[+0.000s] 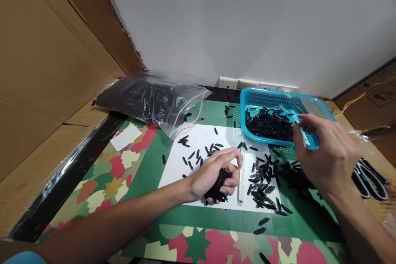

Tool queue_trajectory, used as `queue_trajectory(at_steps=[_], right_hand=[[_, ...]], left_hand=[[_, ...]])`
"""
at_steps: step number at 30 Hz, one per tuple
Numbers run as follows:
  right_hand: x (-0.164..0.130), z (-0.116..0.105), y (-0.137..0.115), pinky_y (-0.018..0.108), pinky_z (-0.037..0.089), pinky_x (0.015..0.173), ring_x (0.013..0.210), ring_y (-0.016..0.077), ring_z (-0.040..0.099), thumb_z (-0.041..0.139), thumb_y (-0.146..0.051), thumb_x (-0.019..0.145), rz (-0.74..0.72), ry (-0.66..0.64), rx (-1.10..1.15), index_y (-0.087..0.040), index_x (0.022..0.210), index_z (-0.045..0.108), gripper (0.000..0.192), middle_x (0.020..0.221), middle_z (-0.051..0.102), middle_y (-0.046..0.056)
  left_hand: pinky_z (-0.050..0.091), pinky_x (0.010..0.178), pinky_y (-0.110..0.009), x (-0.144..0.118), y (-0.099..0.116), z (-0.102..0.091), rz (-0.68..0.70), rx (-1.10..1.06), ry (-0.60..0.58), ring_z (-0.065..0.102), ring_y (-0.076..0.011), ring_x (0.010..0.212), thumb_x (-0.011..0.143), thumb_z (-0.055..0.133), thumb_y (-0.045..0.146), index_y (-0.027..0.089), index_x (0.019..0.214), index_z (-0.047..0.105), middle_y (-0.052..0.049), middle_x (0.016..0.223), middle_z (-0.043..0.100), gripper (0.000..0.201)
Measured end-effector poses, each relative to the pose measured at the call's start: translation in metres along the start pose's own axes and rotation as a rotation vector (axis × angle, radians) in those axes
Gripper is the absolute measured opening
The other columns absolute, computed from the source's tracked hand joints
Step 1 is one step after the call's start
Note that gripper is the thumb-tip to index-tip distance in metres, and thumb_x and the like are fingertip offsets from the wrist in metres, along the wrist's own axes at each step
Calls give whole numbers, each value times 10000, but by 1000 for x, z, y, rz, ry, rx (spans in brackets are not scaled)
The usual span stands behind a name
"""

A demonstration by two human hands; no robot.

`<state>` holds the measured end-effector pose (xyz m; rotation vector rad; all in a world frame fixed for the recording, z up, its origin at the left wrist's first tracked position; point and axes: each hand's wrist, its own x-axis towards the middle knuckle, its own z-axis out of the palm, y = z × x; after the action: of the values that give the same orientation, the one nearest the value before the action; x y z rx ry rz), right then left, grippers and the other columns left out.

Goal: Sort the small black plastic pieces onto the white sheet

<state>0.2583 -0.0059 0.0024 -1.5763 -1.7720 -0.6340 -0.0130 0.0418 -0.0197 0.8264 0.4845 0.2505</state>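
My left hand (216, 173) is curled around a bunch of small black slivers (218, 187), held just over a white sheet of paper (173, 173). Beside its fingertips lies a slim white stick (241, 181) with a reddish end. My right hand (328, 152) is at the front rim of a blue plastic basket (244, 109). Its thumb and forefinger come together in a pinch, and what is between them, if anything, is too small to make out. A pile of black slivers (267, 126) fills part of the basket. More loose slivers (262, 189) are scattered on the paper's right side.
A clear zip bag (145, 99) full of black material lies at the back left. Scissors (369, 181) rest at the far right. Cardboard (62, 49) stands on the left, a wall (232, 20) behind with sockets (228, 83). A small white paper (126, 137) lies on the patterned mat (148, 181).
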Motion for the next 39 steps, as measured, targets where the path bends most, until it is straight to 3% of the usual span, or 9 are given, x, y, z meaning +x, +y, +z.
queue_trajectory(at_steps=[2, 5, 9, 16, 19, 22, 25, 34, 39], right_hand=[[-1, 0, -7, 433, 531, 822, 880, 292, 697, 664, -163, 948, -22, -30, 88, -181, 1330, 631, 383, 989, 746, 117], [-9, 1, -29, 393, 535, 782, 882, 263, 701, 674, -102, 924, -208, -109, 326, -176, 1322, 610, 410, 1042, 753, 121], [-26, 8, -63, 348, 490, 665, 758, 211, 649, 653, -63, 938, -306, -230, 595, -136, 1273, 595, 348, 919, 742, 107], [-34, 13, -81, 331, 509, 722, 836, 196, 636, 646, -165, 985, -173, -419, 808, -190, 1126, 679, 147, 958, 717, 80], [-25, 6, -81, 334, 527, 771, 863, 197, 641, 672, -237, 988, -26, -564, 894, -204, 992, 710, 51, 935, 709, 63], [-17, -1, -81, 320, 535, 801, 892, 196, 652, 715, -263, 963, 111, -751, 961, -209, 860, 718, 116, 911, 696, 46], [-13, -4, -83, 308, 534, 850, 953, 187, 661, 688, -219, 976, 152, -838, 1004, -214, 847, 733, 137, 975, 701, 43], [-20, -2, -85, 274, 516, 758, 820, 154, 633, 641, -166, 982, 278, -709, 1053, -202, 905, 682, 94, 900, 665, 22], [-22, -1, -80, 256, 502, 717, 799, 139, 616, 613, -202, 1011, 271, -675, 1028, -210, 977, 678, 74, 921, 638, 20]], left_hand=[[249, 366, -128, 0, -1, 0, -4, 8, 0, 343, -86, 435, 1016, 448, 557, 248, 962, 450, 75, 576, 422, 313], [237, 384, -135, 1, -2, 1, -23, 16, -9, 340, -86, 435, 1025, 431, 550, 247, 986, 454, 70, 573, 440, 306], [278, 456, -158, 2, -3, 5, -20, -35, 16, 338, -77, 464, 1037, 422, 550, 244, 1029, 460, 66, 593, 454, 308], [254, 505, -180, 0, -4, 11, -12, -65, -3, 351, -80, 534, 1002, 482, 626, 255, 1077, 435, 78, 655, 418, 382], [276, 507, -199, -2, -5, 12, 3, -20, 27, 359, -80, 536, 1004, 489, 622, 248, 1099, 441, 75, 689, 426, 389], [335, 518, -213, -4, -6, 13, 18, 105, 61, 424, -90, 569, 1019, 461, 615, 242, 1094, 456, 54, 761, 462, 381], [374, 532, -220, -5, -6, 14, 8, 209, 80, 465, -97, 599, 1027, 429, 622, 239, 1099, 464, 43, 800, 479, 391], [309, 521, -183, 0, -4, 13, -11, 27, 29, 399, -67, 553, 1041, 458, 559, 249, 1107, 438, 59, 751, 470, 317], [299, 516, -171, 1, -5, 9, -30, -39, 28, 369, -63, 521, 1045, 462, 529, 261, 1087, 422, 71, 696, 456, 274]])
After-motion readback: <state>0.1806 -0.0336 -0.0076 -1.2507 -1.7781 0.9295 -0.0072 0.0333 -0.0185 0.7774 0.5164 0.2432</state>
